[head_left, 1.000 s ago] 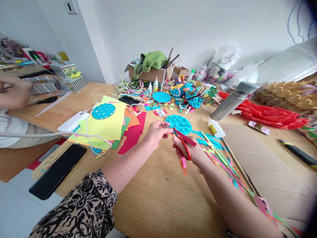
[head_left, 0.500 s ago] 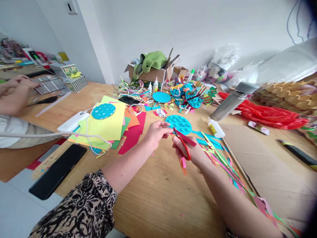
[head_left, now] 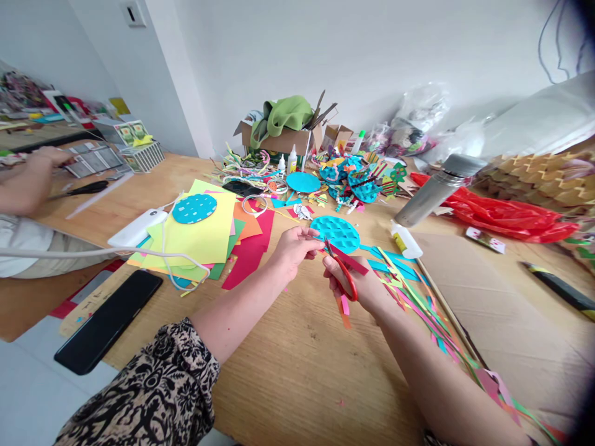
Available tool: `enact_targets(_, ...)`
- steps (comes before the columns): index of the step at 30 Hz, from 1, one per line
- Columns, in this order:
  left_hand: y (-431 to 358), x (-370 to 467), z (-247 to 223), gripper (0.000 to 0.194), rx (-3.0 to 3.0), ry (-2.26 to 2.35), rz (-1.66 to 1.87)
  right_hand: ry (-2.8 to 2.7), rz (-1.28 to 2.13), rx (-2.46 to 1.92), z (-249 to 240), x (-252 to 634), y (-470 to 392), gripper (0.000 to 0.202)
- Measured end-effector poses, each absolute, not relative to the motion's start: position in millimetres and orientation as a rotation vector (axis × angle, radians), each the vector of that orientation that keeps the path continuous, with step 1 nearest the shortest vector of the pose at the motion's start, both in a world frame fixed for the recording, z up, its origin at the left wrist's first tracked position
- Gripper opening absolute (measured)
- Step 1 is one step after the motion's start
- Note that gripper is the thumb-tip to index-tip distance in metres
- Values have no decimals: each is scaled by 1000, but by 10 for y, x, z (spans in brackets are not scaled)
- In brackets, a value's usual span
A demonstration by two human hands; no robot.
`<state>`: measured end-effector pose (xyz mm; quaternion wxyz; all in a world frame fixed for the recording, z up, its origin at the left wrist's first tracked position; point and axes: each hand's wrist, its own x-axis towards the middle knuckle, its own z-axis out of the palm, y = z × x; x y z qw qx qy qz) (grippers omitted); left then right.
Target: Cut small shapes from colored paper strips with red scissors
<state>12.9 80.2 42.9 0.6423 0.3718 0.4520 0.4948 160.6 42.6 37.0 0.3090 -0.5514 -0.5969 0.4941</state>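
Note:
My right hand [head_left: 348, 275] is closed around the red handles of a pair of scissors [head_left: 348, 282], whose blades point up and left. A dark red paper strip [head_left: 351, 259] runs across the blades. My left hand [head_left: 297, 248] pinches the strip's far end between thumb and fingers, close to the blade tips. Pink and orange paper strips [head_left: 344, 310] hang below my right hand. Just beyond both hands lies a blue oval [head_left: 337, 232] with raised blue flaps. Another blue oval with pale squares [head_left: 194, 209] rests on yellow paper [head_left: 199, 238] to the left.
Loose coloured strips [head_left: 418, 297] and cardboard [head_left: 502, 310] lie at the right, near a glue bottle [head_left: 406, 241] and a metal flask [head_left: 434, 189]. A black phone [head_left: 109, 322] sits at the left edge. Craft pieces and a box [head_left: 279, 139] fill the back. Another person's arm [head_left: 30, 176] shows far left.
At far left, the other person's hands have shifted and moved apart. My own hands, the scissors and the red strip look almost the same.

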Motion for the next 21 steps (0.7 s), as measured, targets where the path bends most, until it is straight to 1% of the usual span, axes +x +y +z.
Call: enact_targets(21, 806, 114, 436, 24, 861, 1027, 1114, -1577, 1316, -1465, 391, 1597, 411, 42)
